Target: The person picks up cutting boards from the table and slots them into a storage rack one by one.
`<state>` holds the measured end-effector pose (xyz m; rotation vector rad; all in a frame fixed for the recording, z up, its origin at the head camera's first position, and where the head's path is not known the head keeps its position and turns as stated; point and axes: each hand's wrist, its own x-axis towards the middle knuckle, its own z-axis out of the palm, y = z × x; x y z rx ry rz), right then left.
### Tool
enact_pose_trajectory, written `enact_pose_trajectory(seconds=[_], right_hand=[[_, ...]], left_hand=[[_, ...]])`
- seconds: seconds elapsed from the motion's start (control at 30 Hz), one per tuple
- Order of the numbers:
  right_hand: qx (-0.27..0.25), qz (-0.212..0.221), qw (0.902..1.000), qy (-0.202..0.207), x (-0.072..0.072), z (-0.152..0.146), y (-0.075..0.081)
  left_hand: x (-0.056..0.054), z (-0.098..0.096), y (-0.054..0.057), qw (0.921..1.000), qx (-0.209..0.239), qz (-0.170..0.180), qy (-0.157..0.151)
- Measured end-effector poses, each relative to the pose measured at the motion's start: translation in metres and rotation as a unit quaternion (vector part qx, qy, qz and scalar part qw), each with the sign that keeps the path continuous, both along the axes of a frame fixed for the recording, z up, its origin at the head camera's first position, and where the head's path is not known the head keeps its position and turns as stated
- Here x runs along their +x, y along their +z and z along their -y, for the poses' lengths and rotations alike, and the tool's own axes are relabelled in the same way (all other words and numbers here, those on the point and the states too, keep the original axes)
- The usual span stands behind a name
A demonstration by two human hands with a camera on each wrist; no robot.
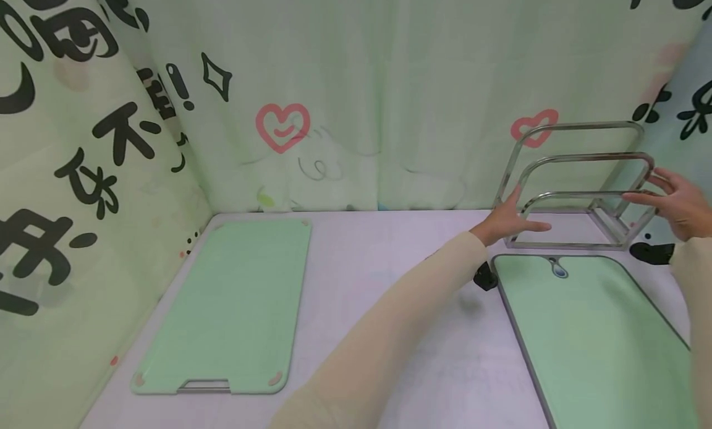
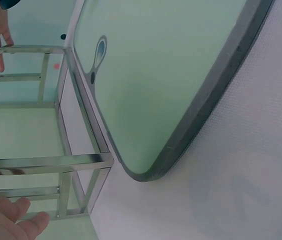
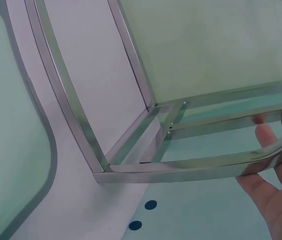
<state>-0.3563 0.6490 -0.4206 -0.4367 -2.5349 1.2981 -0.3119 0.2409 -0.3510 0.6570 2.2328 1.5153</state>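
A metal rack [image 1: 586,157] with several rounded hoops stands at the back right of the table. My left hand [image 1: 503,222] is at the rack's left side, thumb and forefinger spread apart; in the left wrist view its fingers [image 2: 11,207] lie beside the bars. At the other side, my right hand [image 1: 681,203] holds the bend of the near hoop, its thumb along the bar and fingers reaching between hoops. The right wrist view shows these fingers [image 3: 267,137] around the hoop [image 3: 206,172]. A green cutting board [image 1: 589,336] with a grey edge lies just in front of the rack.
Another green cutting board [image 1: 233,299], with a handle slot at its near end, lies flat on the left of the pale table [image 1: 356,280]. Printed curtains [image 1: 334,76] enclose the back and sides. The left sleeve [image 1: 389,336] crosses the middle of the table.
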Motion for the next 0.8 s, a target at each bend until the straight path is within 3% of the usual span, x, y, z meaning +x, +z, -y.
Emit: enact_pose_trajectory(seconds=[0.23, 0.4, 0.57, 0.8], right_hand=[[-0.006, 0.009, 0.9999, 0.012, 0.014, 0.022, 0.015], [0.001, 0.005, 0.9995, 0.032, -0.002, 0.001, 0.001], [-0.003, 0.010, 0.9983, 0.057, -0.014, -0.014, -0.011], [-0.011, 0.027, 0.9982, 0.053, -0.005, 0.011, 0.002]], left_hand=[[-0.004, 0.005, -0.005, 0.9999, -0.007, 0.003, -0.012], [-0.009, 0.010, -0.007, 0.9998, -0.005, 0.000, -0.017], [-0.014, 0.014, -0.010, 0.9999, -0.005, -0.011, -0.002], [-0.018, 0.023, -0.012, 0.9998, -0.003, -0.019, 0.001]])
